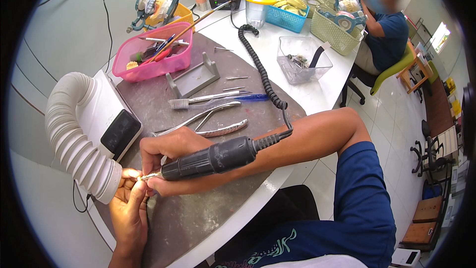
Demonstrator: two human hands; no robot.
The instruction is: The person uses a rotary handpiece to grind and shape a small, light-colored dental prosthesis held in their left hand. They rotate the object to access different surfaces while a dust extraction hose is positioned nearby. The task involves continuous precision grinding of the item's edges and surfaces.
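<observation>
Head view: both hands grinding a tiny workpiece at the mouth of a suction hose.

The right hand [166,156] is wrapped shut round a dark handpiece [210,159], its tip on a small pale workpiece [133,174] pinched in the fingertips of the left hand [128,208], near left, just beside the white ribbed hose [74,144]. The handpiece looks stiff and fairly weighty, with a ribbed grip best held near the nose; its coiled cord [260,69] will tug. The workpiece seems light, hard and easy to drop, so a fingertip pinch suits it. They work over a grey mat [198,218] on a white table [307,94], with pliers [208,121], a brush [198,100] and a pink basket [153,57] beyond. Far right a seated person [384,30] works in a tiled room.
</observation>
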